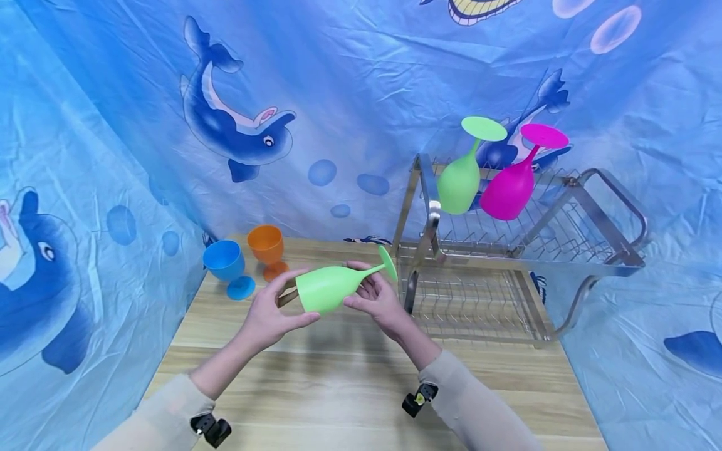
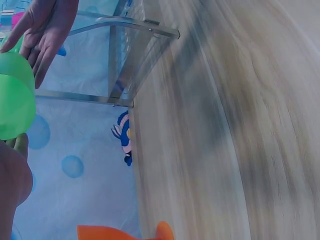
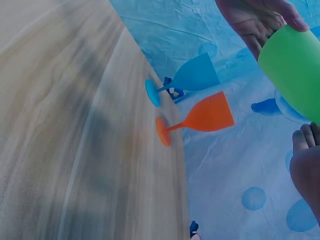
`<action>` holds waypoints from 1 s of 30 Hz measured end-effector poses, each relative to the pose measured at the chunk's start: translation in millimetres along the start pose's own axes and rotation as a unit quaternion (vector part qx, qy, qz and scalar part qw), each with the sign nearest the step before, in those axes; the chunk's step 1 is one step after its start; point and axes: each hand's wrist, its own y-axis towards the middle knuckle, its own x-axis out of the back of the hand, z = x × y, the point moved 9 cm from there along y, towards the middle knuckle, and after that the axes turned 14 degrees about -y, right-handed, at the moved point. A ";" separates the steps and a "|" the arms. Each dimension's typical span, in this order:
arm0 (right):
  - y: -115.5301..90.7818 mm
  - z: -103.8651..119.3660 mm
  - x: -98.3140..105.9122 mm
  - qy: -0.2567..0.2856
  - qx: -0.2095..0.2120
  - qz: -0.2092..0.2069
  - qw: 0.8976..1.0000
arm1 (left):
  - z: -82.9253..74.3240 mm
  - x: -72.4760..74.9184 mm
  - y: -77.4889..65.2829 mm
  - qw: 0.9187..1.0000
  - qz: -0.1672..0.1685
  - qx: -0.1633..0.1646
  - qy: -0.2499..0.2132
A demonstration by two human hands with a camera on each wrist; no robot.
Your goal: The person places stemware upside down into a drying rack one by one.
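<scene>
A light green plastic goblet (image 1: 328, 288) is held on its side above the table, its mouth to the left and its stem and round foot to the upper right. My left hand (image 1: 267, 318) holds it at the rim, thumb on the near side and fingers on the far side. The right hand (image 1: 385, 305) grips the bowl's narrow end by the stem, with its fingers partly hidden behind. In the right wrist view the left thumb lies on the rim of the green bowl (image 3: 295, 70).
Blue (image 1: 224, 260) and orange (image 1: 265, 245) goblets stand upright at the table's back left. On the right is a two-tier metal dish rack (image 1: 524, 266); another green goblet (image 1: 459, 185) and a magenta one (image 1: 509, 190) lean upside down on its upper tier. Dolphin-print cloth (image 1: 350, 113) surrounds the table.
</scene>
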 end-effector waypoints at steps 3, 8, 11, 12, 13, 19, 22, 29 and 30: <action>1.2 2.4 -0.3 -0.003 -0.001 0.005 1.000 | 2.2 -0.7 0.2 1.000 0.001 0.007 -0.015; 2.6 3.6 -1.1 -0.004 -0.007 0.013 1.000 | 6.7 -1.4 0.8 0.999 0.001 0.019 -0.035; 3.0 4.7 -2.3 -0.002 -0.005 0.019 1.000 | 8.8 -2.4 0.6 0.999 0.004 0.025 -0.038; 3.2 5.2 -2.9 -0.002 -0.002 0.023 1.000 | 9.4 -2.8 0.4 0.999 0.005 0.026 -0.040; 3.4 5.7 -3.4 -0.003 0.000 0.025 1.000 | 9.9 -3.2 0.2 0.999 0.006 0.027 -0.042; 2.7 8.0 -3.8 -0.014 0.002 0.038 0.999 | 11.2 -6.8 -0.5 0.998 0.014 0.022 -0.052; 2.2 9.9 -3.0 -0.025 0.001 0.041 0.999 | 12.0 -8.4 -0.4 0.998 0.018 0.019 -0.053; 0.3 15.4 1.3 -0.050 0.001 0.035 0.998 | 10.5 -12.8 0.6 0.998 0.028 0.017 -0.053; -0.4 16.3 2.3 -0.054 0.001 0.033 0.998 | 9.9 -13.5 1.0 0.998 0.029 0.017 -0.053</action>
